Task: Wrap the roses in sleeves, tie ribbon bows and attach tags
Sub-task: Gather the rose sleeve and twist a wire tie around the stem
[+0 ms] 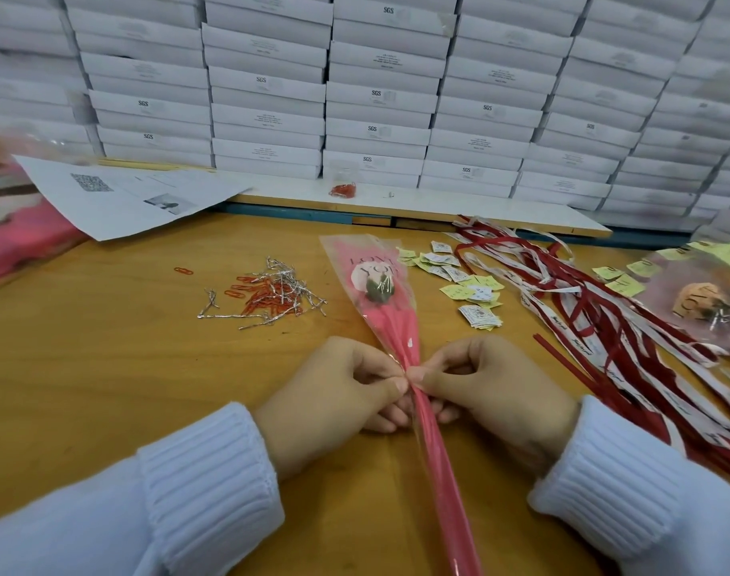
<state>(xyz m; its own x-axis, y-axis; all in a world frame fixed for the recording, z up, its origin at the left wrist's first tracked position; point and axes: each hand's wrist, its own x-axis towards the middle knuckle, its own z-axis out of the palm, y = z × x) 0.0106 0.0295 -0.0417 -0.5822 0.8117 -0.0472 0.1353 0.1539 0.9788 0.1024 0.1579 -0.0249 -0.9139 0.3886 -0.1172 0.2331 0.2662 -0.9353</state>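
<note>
left hand (338, 392), right hand (496, 388) together, both pinching neck of my pink sleeve (390, 326); rose (373, 280) sits inside; small bag (341, 176) holds red clips (342, 190).

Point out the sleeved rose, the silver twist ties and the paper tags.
sleeved rose (373, 280): head view, on the flower head.
silver twist ties (276, 268): head view, top of the bunch.
paper tags (479, 315): head view, nearest white stack.

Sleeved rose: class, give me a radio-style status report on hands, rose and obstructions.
Left hand and right hand pinch the sleeved rose at its gathered neck. Rose flat, no bow or tag yet. Nothing in the way; ribbons beside right hand.
</note>
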